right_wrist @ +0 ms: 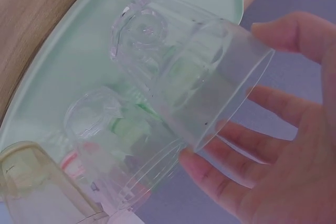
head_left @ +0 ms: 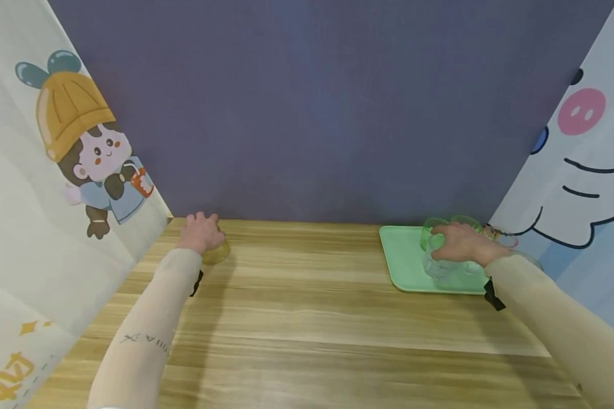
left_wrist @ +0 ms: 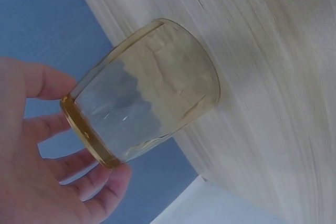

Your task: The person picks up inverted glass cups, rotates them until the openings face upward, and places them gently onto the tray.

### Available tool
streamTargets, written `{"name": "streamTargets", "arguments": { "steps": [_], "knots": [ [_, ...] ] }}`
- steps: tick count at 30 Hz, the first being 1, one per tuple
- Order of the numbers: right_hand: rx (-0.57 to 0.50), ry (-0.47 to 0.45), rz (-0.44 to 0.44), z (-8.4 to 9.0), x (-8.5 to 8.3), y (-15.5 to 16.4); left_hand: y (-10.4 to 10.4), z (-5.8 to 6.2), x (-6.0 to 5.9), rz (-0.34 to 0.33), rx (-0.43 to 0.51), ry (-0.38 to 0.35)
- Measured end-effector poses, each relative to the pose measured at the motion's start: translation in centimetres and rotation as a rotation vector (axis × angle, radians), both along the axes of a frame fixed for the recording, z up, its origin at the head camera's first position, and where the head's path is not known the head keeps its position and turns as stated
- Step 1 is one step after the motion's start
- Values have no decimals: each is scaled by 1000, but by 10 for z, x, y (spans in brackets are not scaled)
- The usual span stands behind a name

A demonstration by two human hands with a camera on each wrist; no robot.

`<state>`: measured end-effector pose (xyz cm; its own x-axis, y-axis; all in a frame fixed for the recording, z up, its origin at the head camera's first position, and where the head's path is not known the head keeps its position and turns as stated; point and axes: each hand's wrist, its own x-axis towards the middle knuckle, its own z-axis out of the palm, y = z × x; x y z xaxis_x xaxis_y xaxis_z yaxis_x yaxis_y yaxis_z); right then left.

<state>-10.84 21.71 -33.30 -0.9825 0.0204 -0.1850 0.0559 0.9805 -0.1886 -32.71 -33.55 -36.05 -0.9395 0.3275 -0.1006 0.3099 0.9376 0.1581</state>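
At the far left of the wooden table, my left hand [head_left: 200,233] grips an amber see-through cup [head_left: 217,254] from above. In the left wrist view that cup [left_wrist: 152,87] stands upside down, thumb and fingers round its thick base, its wide mouth toward the tabletop. Over on the right, my right hand [head_left: 463,243] holds a clear cup [right_wrist: 189,66] by its rim, thumb on one side and fingers on the other. The clear cup's base faces the light green tray [head_left: 401,261]; whether it touches the tray I cannot tell.
Beside the held clear cup stand another clear cup [right_wrist: 121,140] and a yellowish cup [right_wrist: 42,187]. Green cups [head_left: 427,230] sit toward the tray's back. A dark blue-grey panel [head_left: 307,113] rises behind the table, with printed curtains [head_left: 20,216] at both sides.
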Motion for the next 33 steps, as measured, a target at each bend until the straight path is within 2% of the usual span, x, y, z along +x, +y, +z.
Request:
{"name": "streamTargets", "arguments": {
  "steps": [9,27,33],
  "knots": [
    [9,-10,56,6,-45,35,24,7,-5,43,3,-31],
    [57,42,189,18,-136,96,71,23,-16,129,0,-84],
    [16,20,224,23,-167,113,89,26,-20,167,23,-104]
  ]
}}
